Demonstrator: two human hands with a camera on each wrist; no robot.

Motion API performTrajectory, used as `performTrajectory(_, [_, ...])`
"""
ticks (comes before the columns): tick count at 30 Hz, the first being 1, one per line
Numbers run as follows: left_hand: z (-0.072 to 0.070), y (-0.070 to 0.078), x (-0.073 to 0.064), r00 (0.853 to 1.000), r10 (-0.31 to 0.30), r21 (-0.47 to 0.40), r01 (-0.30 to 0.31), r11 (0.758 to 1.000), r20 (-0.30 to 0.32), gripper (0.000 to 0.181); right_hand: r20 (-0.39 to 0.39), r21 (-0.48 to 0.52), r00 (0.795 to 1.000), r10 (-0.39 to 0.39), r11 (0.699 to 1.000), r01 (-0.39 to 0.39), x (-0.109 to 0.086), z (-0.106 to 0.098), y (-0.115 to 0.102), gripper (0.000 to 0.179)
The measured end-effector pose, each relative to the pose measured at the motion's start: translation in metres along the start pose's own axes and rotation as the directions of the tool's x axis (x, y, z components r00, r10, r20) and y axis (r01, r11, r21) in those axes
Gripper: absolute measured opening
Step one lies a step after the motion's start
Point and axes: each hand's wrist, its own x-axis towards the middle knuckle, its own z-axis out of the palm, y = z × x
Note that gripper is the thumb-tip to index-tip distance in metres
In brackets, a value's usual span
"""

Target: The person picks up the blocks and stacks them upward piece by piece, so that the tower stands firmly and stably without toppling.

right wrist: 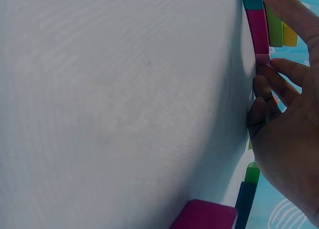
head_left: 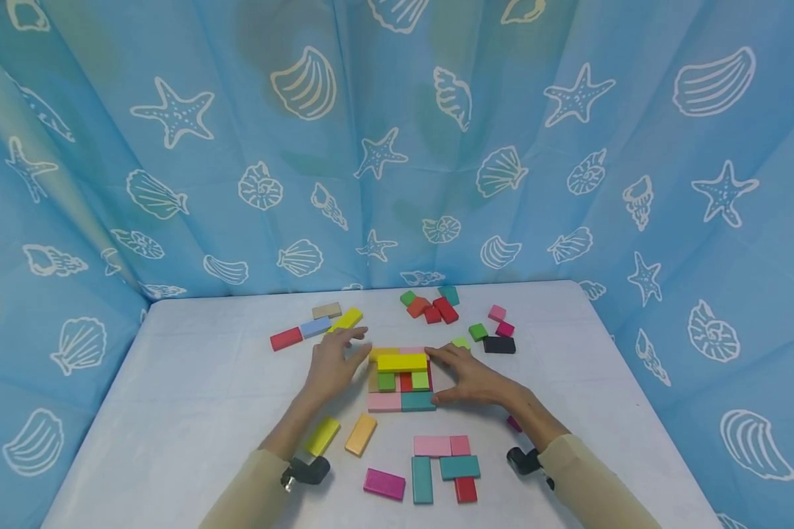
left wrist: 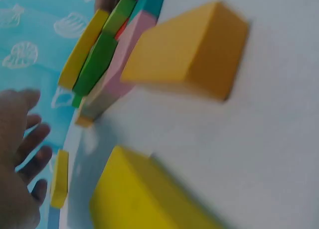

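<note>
A low stack of coloured wooden blocks stands mid-table in the head view. Its front row is a pink block beside a teal block. On top, a long yellow block lies across, with two green blocks in front of and below it. To the stack's left is my left hand, fingers spread and holding nothing; the left wrist view shows a gap to the stack. My right hand rests at the stack's right side, thumb by the teal block's end and fingertips by the back pink block.
Nearer me lie a loose yellow block, an orange block, a magenta block and a group of pink, teal and red blocks. Behind are red, blue, green and black blocks. A patterned blue curtain backs the table.
</note>
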Motion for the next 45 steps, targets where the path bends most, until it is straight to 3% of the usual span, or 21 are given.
performTrajectory(4, [-0.007, -0.012, 0.01, 0.985, -0.103, 0.04, 0.109, 0.993, -0.14, 0.041, 0.004, 0.0, 1.0, -0.002, 1.0, 0.002, 0.0, 0.0, -0.001, 0.101])
performTrajectory(7, [-0.012, -0.021, 0.014, 0.97, -0.165, 0.047, 0.176, 0.983, -0.177, 0.045, 0.009, -0.001, 1.0, -0.007, 1.0, 0.007, 0.0, 0.0, -0.001, 0.101])
performTrajectory(13, [-0.013, -0.033, 0.017, 0.958, -0.234, 0.04, 0.244, 0.969, -0.168, 0.049, 0.01, -0.004, 1.0, -0.011, 1.0, 0.011, -0.001, -0.001, -0.004, 0.101])
performTrajectory(19, [-0.013, -0.035, 0.019, 0.957, -0.226, 0.055, 0.24, 0.969, -0.182, 0.049, 0.004, -0.004, 1.0, -0.004, 1.0, 0.004, -0.003, 0.0, -0.005, 0.1])
performTrajectory(25, [-0.016, -0.028, 0.02, 0.96, -0.234, 0.057, 0.245, 0.968, -0.155, 0.045, 0.002, -0.005, 1.0, -0.006, 1.0, 0.006, -0.002, 0.0, -0.004, 0.1])
performTrajectory(31, [-0.021, -0.019, 0.016, 0.979, -0.169, 0.068, 0.177, 0.982, -0.113, 0.039, 0.001, -0.012, 1.0, -0.003, 1.0, 0.003, -0.002, -0.001, -0.003, 0.1])
performTrajectory(36, [-0.028, -0.008, 0.009, 0.993, 0.002, 0.065, 0.006, 0.998, -0.115, 0.036, 0.005, -0.007, 1.0, -0.003, 1.0, 0.003, -0.002, -0.001, -0.003, 0.1])
performTrajectory(40, [-0.03, 0.004, 0.001, 0.988, 0.138, 0.032, -0.136, 0.99, -0.065, 0.036, 0.003, -0.003, 1.0, -0.003, 1.0, 0.003, -0.002, -0.001, -0.003, 0.1])
performTrajectory(45, [-0.024, 0.013, -0.015, 0.982, 0.185, 0.014, -0.186, 0.982, 0.039, 0.037, -0.004, 0.003, 1.0, 0.001, 1.0, 0.0, -0.003, -0.001, -0.003, 0.102])
